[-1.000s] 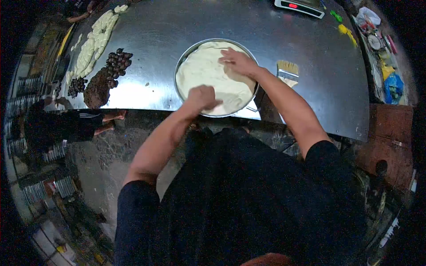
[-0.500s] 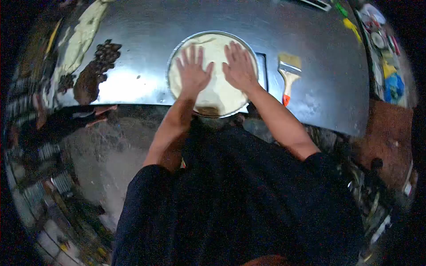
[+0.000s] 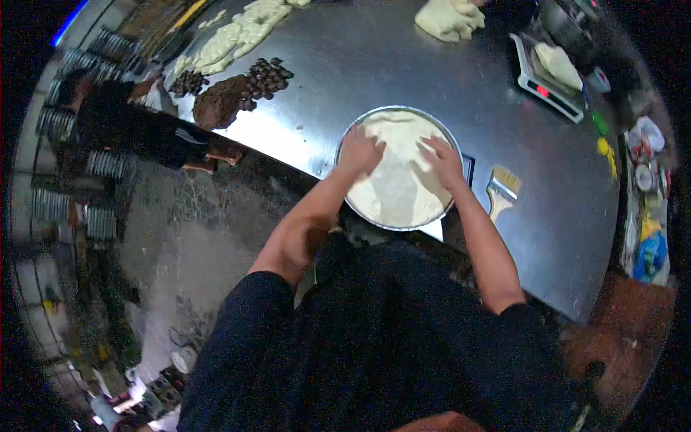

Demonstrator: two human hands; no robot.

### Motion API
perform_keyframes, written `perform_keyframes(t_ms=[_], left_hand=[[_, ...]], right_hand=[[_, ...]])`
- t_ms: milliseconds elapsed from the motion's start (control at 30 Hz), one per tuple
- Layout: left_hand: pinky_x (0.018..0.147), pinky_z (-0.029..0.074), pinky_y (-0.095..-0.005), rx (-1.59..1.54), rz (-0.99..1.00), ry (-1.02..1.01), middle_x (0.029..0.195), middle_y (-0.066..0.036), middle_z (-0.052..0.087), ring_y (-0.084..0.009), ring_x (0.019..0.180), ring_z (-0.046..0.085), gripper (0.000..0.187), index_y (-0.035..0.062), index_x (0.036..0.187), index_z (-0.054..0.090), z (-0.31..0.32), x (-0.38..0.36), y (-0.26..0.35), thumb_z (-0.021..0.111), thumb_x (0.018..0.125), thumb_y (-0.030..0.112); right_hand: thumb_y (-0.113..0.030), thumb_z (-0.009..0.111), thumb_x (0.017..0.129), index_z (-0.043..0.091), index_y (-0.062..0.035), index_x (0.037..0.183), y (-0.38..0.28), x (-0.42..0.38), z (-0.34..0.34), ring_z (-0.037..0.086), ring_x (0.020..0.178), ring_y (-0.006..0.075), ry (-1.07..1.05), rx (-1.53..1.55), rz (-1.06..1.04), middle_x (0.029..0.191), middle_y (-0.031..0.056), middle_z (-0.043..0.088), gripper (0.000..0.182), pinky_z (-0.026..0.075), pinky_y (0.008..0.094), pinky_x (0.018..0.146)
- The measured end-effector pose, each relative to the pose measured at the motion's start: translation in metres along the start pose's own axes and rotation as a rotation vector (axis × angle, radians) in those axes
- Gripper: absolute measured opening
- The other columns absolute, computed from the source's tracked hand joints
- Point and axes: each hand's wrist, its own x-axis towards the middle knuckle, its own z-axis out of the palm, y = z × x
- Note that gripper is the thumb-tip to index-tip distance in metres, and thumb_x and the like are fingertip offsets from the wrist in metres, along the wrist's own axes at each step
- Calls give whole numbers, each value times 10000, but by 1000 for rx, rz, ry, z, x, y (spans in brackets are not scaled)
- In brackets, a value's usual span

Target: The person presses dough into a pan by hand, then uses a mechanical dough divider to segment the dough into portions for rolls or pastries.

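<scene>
A round metal pan (image 3: 404, 229) sits near the table's front edge, lined with a flat sheet of pale dough (image 3: 399, 183) that reaches its rim. My left hand (image 3: 363, 153) is on the upper left of the dough near the rim, thumb apart from the fingers, a little blurred. On the right side of the dough is my right hand (image 3: 443, 164), its fingers spread and pointing inward. Both hands hold nothing. A wide brush (image 3: 503, 189) with pale bristles lies right of the pan.
Back left lie brown powder (image 3: 219, 102), dark lumps (image 3: 268, 78) and strips of dough (image 3: 241, 34). A dough mound (image 3: 450, 19) is at the back. A scale (image 3: 547, 86) bears another dough piece (image 3: 558, 65). Another person (image 3: 137, 126) stands left, beyond the table edge.
My hands lay flat on the dough with fingers pointing away; now they are turned inward, nearer its left and right sides. The view has shifted, showing more of the table's back.
</scene>
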Motion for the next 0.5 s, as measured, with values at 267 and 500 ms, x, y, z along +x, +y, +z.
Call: perform_keyframes(t_ms=[267,500], left_hand=[[1079,-68,-607,-128,-47,20,1536,-212,-73,-472,1369,-171,878,178,1493,171,30,-70,13,360,823,712],[836,450,-381,-1018,52,574,1026,-184,610,-299,928,582,416,22,1143,591,50,-97,-50,614,852,319]], right_hand=[[-430,732,703,374,-49,1365,1,-86,-27,527,1098,415,439,-515,245,1149,288,541,844,418,443,940],[-484,700,753,295,79,1347,-34,-167,7,532,1130,392,377,-216,554,1191,323,532,913,424,422,939]])
